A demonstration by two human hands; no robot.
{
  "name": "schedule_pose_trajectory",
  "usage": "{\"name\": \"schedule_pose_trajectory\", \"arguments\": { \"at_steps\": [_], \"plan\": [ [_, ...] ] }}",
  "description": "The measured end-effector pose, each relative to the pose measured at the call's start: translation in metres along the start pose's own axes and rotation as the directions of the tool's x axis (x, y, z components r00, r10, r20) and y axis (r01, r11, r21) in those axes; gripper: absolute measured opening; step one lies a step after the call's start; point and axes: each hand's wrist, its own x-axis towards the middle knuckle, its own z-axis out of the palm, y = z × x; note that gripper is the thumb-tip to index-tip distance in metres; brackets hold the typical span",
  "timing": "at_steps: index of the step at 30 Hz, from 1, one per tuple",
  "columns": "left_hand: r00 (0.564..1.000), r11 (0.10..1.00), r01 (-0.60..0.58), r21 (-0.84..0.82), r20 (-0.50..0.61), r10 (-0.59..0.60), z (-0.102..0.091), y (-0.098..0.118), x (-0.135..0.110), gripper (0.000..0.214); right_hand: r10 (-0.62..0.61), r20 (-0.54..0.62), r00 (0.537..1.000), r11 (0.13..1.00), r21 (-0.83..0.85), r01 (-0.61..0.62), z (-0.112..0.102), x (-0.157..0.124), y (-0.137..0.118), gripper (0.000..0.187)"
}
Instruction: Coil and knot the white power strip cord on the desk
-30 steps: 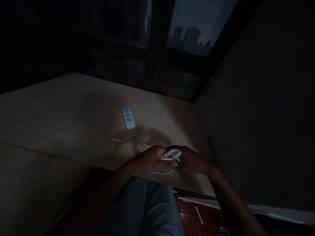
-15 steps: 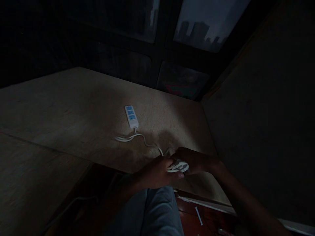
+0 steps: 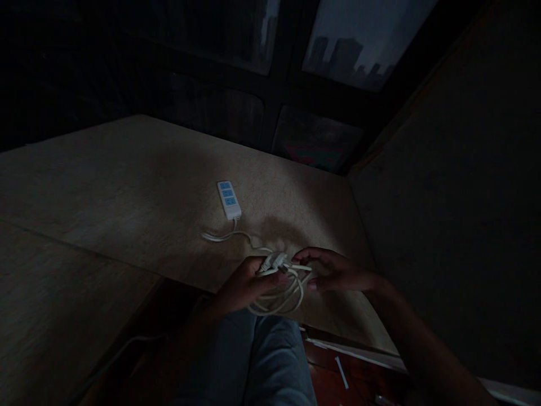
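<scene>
My left hand (image 3: 249, 282) is closed around a coiled white power cord (image 3: 296, 299), and the cord's plug (image 3: 276, 259) pokes out above the thumb. Loops of the coil hang down to the right of that hand. Just right of the loops, my right hand (image 3: 327, 269) has its thumb and fingers apart, close to the cord with nothing gripped. From the coil the cord runs to a white power strip (image 3: 229, 201) with blue socket faces, lying flat on the pale surface (image 3: 177, 175).
A dark window frame (image 3: 279, 84) stands behind the surface, and a wall (image 3: 443, 197) rises at the right. My legs in jeans (image 3: 274, 361) are below the front edge. A thin white stick (image 3: 341, 372) lies on the reddish floor (image 3: 325, 366).
My right hand has moved off the plug and opened. The left hand has shifted a little left, turning the bundle so its loops show. The power strip stays on the surface.
</scene>
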Motion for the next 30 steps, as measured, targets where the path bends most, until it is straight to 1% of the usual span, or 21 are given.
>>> {"name": "schedule_pose_trajectory", "arguments": {
  "at_steps": [1,3,4,6,8,11,14,16,18,20,23,26,28,30],
  "plan": [
    [0.999,0.996,0.024,-0.090,-0.020,-0.026,-0.002,0.000,-0.001,0.046,0.001,-0.010,1.000,0.991,0.137,0.000,0.000,0.000,0.000,0.053],
    [0.995,0.957,0.087,-0.277,-0.021,-0.096,-0.004,0.001,-0.001,0.051,0.014,-0.081,0.997,0.920,0.390,0.019,0.002,0.003,0.001,0.052],
    [0.992,0.925,0.120,-0.362,0.005,-0.126,-0.005,0.001,0.000,0.053,0.031,-0.132,0.991,0.872,0.488,0.038,0.004,0.005,0.001,0.050],
    [0.984,0.853,0.174,-0.493,0.069,-0.162,-0.004,0.003,0.002,0.053,0.077,-0.234,0.969,0.779,0.620,0.088,0.007,0.010,0.002,0.043],
    [0.977,0.782,0.209,-0.587,0.096,-0.190,-0.002,0.006,0.006,0.053,0.128,-0.315,0.940,0.702,0.698,0.139,0.010,0.014,0.002,0.038],
    [0.970,0.698,0.214,-0.684,0.064,-0.235,0.000,0.010,0.013,0.056,0.156,-0.387,0.909,0.620,0.755,0.215,0.014,0.019,0.004,0.035],
    [0.967,0.675,0.180,-0.716,0.004,-0.254,0.003,0.012,0.018,0.059,0.134,-0.395,0.909,0.539,0.799,0.268,0.020,0.019,0.006,0.034],
    [0.963,0.678,0.162,-0.717,-0.033,-0.266,0.008,0.012,0.019,0.059,0.128,-0.374,0.919,0.473,0.837,0.275,0.026,0.017,0.007,0.034],
    [0.956,0.678,0.155,-0.719,-0.063,-0.286,0.015,0.010,0.019,0.058,0.116,-0.361,0.925,0.429,0.859,0.281,0.031,0.014,0.007,0.035],
    [0.947,0.670,0.142,-0.729,-0.096,-0.306,0.023,0.007,0.019,0.059,0.092,-0.371,0.924,0.445,0.846,0.296,0.035,0.011,0.008,0.038],
    [0.930,0.651,0.091,-0.754,-0.170,-0.327,0.034,0.001,0.019,0.063,0.070,-0.387,0.920,0.534,0.793,0.292,0.037,0.006,0.010,0.044],
    [0.911,0.630,0.055,-0.775,-0.220,-0.350,0.043,-0.003,0.020,0.067,0.124,-0.431,0.894,0.599,0.751,0.279,0.039,0.003,0.009,0.051],
    [0.900,0.649,0.047,-0.759,-0.250,-0.357,0.047,-0.005,0.021,0.067,0.190,-0.453,0.871,0.650,0.723,0.234,0.039,0.000,0.006,0.050],
    [0.889,0.715,0.035,-0.699,-0.304,-0.342,0.051,-0.005,0.022,0.064,0.253,-0.409,0.877,0.712,0.692,0.118,0.039,-0.004,0.003,0.048]
  ]
}}
